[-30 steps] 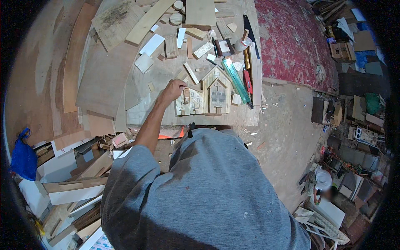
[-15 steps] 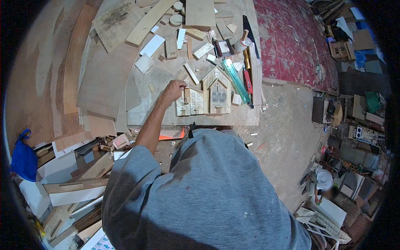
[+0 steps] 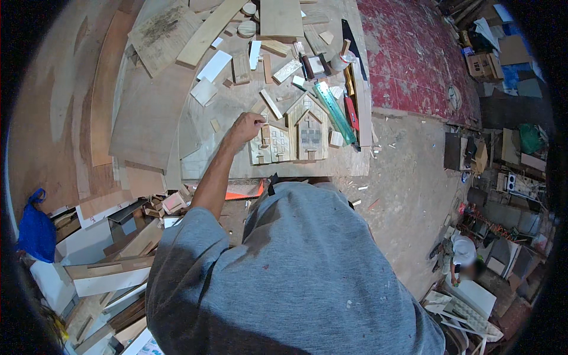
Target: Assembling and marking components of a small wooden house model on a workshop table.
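Observation:
My left hand (image 3: 246, 128) reaches over the bench, fingers curled together in a pinch at the upper left corner of a small wooden house front (image 3: 273, 146). Whatever the fingertips hold, if anything, is too small to make out. That house front has little window and step pieces on its face, and a small upright wood block (image 3: 265, 137) lies just below my fingertips. Right beside it is a taller wooden house front (image 3: 309, 133) with a peaked roof, a grey window patch and a small cross shape. A loose wood strip (image 3: 271, 104) lies slanted above both. My right hand is out of sight.
A green ruler (image 3: 333, 111), a red-handled cutter (image 3: 351, 112), a hand saw (image 3: 348, 35) and a glue pot (image 3: 341, 61) lie at the bench's right. Offcuts and boards (image 3: 195, 47) fill its far side. Scrap wood (image 3: 106, 269) piles up at left. Another person (image 3: 463, 251) crouches at far right.
My left hand stays at the same corner of the house front, with hardly any movement. The whole view has shifted very slightly.

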Demonstrator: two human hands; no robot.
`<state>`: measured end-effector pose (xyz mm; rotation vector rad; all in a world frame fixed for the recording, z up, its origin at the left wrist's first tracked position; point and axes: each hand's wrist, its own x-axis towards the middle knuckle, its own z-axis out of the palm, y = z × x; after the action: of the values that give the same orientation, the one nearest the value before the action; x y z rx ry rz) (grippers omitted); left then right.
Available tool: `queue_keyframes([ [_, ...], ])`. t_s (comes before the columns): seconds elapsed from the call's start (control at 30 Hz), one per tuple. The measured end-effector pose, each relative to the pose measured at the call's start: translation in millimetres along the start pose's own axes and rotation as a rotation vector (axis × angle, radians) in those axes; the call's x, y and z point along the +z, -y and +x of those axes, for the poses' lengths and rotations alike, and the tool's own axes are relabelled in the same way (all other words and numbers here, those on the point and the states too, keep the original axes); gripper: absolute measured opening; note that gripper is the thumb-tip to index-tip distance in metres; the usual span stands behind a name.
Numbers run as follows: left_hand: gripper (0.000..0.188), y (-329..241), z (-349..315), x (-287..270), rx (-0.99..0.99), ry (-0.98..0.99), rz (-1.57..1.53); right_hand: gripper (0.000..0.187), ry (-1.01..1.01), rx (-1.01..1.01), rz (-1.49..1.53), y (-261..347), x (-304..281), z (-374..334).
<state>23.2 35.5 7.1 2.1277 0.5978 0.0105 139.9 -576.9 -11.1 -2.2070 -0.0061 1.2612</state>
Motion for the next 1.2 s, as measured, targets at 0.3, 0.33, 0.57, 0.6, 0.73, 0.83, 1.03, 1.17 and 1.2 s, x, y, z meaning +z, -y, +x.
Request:
queue_keyframes([
  [0.3, 0.022, 6.2, 4.5, 3.4, 0.036, -0.071, -0.003, 0.046, 0.001, -0.001, 0.033, -20.1, 16.3, 10.3],
  [0.33, 0.022, 6.2, 3.5, 3.1, 0.036, -0.072, -0.001, 0.046, 0.004, -0.003, 0.034, -21.9, 17.2, 11.5],
  [0.57, 0.017, -3.5, 8.6, 5.9, 0.201, -0.115, 0.19, 0.047, -0.041, -0.059, -0.097, -98.9, 14.4, 44.0],
  [0.6, 0.016, -8.3, 7.6, 4.4, 0.238, -0.119, 0.213, 0.047, -0.044, -0.059, -0.096, -95.3, 14.8, 41.4],
  [0.73, 0.016, -7.6, 9.9, 3.7, 0.255, -0.013, 0.29, 0.046, -0.038, -0.124, -0.182, -70.9, 14.5, 28.4],
  [0.83, 0.018, -3.1, 11.5, 7.9, 0.254, 0.019, 0.21, 0.044, -0.08, -0.125, -0.191, -55.3, 19.5, 22.0],
  [1.03, 0.022, -2.0, 7.9, 2.0, 0.043, 0.011, -0.042, 0.041, -0.127, -0.133, -0.176, -25.2, 22.9, -1.7],
  [1.17, 0.023, -4.6, 12.1, -2.9, 0.021, 0.067, -0.032, 0.04, -0.122, -0.124, -0.172, -18.9, 24.8, -8.7],
  [1.2, 0.024, -4.9, 13.1, -3.8, 0.014, 0.081, -0.031, 0.04, -0.12, -0.123, -0.172, -17.1, 24.8, -10.0],
])
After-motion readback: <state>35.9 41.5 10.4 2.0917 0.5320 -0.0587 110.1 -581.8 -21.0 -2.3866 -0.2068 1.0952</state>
